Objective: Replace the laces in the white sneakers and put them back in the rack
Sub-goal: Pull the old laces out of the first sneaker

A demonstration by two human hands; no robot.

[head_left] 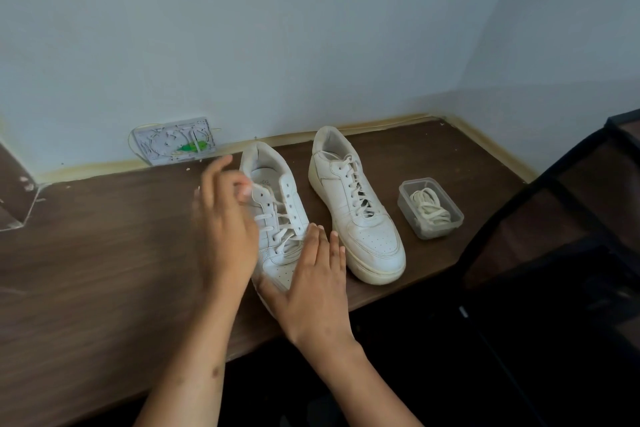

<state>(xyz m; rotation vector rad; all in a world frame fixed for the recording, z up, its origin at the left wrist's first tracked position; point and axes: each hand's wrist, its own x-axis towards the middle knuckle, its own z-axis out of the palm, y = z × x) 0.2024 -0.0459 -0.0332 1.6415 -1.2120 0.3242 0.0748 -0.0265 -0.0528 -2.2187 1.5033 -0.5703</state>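
The near sneaker (pixel 277 218) lies on the brown table (pixel 104 253) with its toe toward the person and its heel toward the wall, its lace (pixel 277 222) threaded only through the lower eyelets while the upper ones stand bare. The right hand (pixel 311 284) rests flat on the toe with fingers straight, pinning the shoe down and gripping nothing. The left hand (pixel 225 218) is up by the tongue and blurred; its fingertips seem to pinch something pale there, likely the free lace end, but I cannot tell for sure. Just to the right stands the second sneaker (pixel 356 208), fully laced, and beyond it a clear plastic tub (pixel 431 208) holding a coil of laces (pixel 429 210). A dark rack (pixel 554 218) fills the right edge of the view. If the lace is tugged hard while the toe is only pressed and not held, the shoe could skid toward the table edge, which is close under the right wrist, and drop off. A loose end could also slip back through an eyelet. The rack's shelves are cut off and too dark to read, the left hand covers the shoe's near side, and whether the tub's laces are new or old cannot be judged.
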